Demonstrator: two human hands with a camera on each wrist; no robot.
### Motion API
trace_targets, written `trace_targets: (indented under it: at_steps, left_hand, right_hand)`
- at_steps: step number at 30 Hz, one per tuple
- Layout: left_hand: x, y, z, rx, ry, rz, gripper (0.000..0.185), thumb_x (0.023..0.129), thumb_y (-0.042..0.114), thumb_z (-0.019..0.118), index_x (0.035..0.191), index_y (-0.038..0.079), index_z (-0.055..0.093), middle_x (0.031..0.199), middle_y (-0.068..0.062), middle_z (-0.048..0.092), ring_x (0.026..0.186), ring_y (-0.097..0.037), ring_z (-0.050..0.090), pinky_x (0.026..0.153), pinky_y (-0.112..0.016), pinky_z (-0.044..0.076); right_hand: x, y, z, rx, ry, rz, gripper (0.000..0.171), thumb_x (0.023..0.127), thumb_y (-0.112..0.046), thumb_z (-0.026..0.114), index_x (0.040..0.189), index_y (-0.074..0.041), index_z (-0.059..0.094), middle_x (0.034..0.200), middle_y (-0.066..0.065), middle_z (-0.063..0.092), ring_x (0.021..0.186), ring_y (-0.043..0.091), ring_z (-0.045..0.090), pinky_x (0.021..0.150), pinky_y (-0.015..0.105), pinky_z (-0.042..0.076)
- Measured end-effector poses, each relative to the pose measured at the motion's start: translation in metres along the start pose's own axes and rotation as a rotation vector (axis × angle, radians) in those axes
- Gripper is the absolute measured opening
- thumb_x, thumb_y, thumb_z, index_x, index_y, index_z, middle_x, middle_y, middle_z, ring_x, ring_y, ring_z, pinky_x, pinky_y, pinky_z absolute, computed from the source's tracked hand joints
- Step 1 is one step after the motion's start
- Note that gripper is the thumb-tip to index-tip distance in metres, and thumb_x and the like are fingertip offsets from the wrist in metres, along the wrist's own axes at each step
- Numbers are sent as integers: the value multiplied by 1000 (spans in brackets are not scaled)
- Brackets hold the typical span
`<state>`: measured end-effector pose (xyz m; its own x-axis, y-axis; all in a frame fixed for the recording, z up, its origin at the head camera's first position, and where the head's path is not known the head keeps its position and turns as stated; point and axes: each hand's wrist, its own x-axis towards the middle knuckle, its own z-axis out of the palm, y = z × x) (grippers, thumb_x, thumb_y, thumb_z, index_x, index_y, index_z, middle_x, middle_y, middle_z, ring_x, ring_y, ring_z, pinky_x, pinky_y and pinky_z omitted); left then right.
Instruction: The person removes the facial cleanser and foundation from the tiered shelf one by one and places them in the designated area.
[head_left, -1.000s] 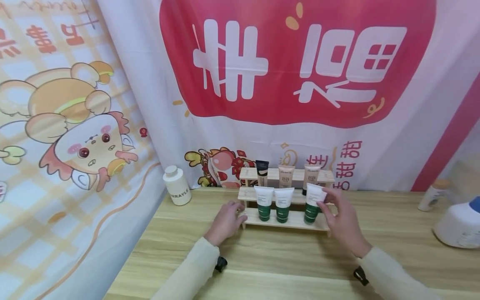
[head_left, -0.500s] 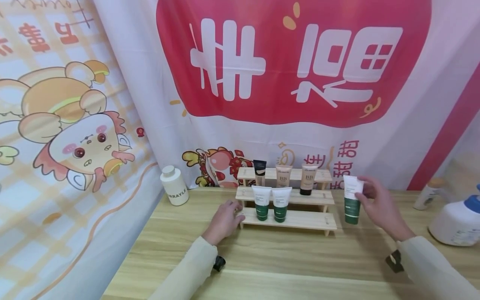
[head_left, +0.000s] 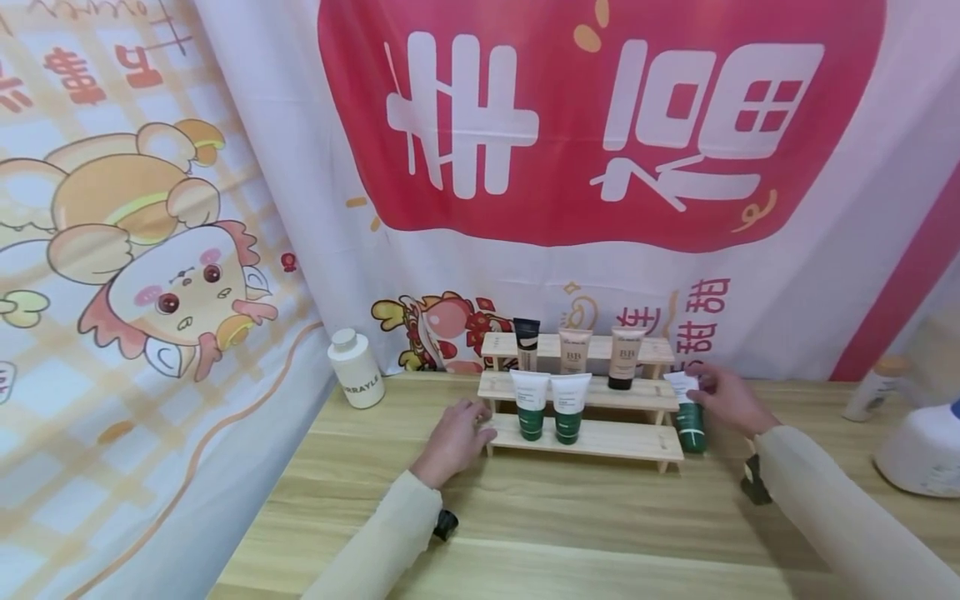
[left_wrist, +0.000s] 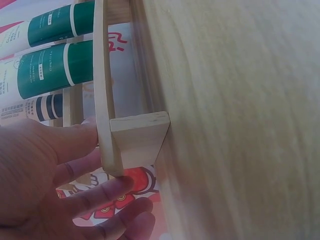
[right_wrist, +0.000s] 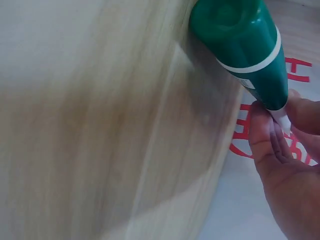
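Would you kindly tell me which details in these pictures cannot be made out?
- Head view: small print on the green-and-white tube in the right hand is too small to read.
- Right wrist view: whether that tube's cap touches the wooden table is lost to blur.
- Left wrist view: the stepped wooden rack is cut off by the frame's top edge; the left hand hides part of it.

Two green-and-white tubes (head_left: 549,405) are counted on the wooden rack (head_left: 592,439), three beige tubes (head_left: 575,351) on its upper steps, a third green tube (head_left: 688,413) beside it.
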<state>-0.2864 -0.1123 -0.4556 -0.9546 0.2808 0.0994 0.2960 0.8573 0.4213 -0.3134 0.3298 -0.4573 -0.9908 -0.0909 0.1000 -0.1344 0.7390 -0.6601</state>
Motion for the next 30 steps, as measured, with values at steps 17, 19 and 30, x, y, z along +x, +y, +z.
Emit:
trace_targets:
  at_steps: [17,19,30]
  left_hand:
    - [-1,2,-1,1,12,12,27,88,29,67,110,14,62,109,-4,56,102,-24,52,87,-39,44]
    - [0,2,-1,5,13,12,27,89,29,67,110,13,62,109,-5,56,102,-24,52,87,-39,44]
    - [0,0,1,7,7,-8,26,89,30,67,110,15,62,111,-4,56,102,-23,51,87,-38,44]
  right_hand:
    - [2,2,1,-35,-86,164,37,93,-7,54,123,16,48,119,37,47,105,47,49,83,55,43]
    - [-2,-2,-1,-39,-50,162,40,96,-14,52,123,15,47,118,36,48,102,46,50,79,53,45]
    - [-40,-86,11,111,561,-346,20,87,-11,67,103,0,65,97,10,60,87,26,53,78,31,41]
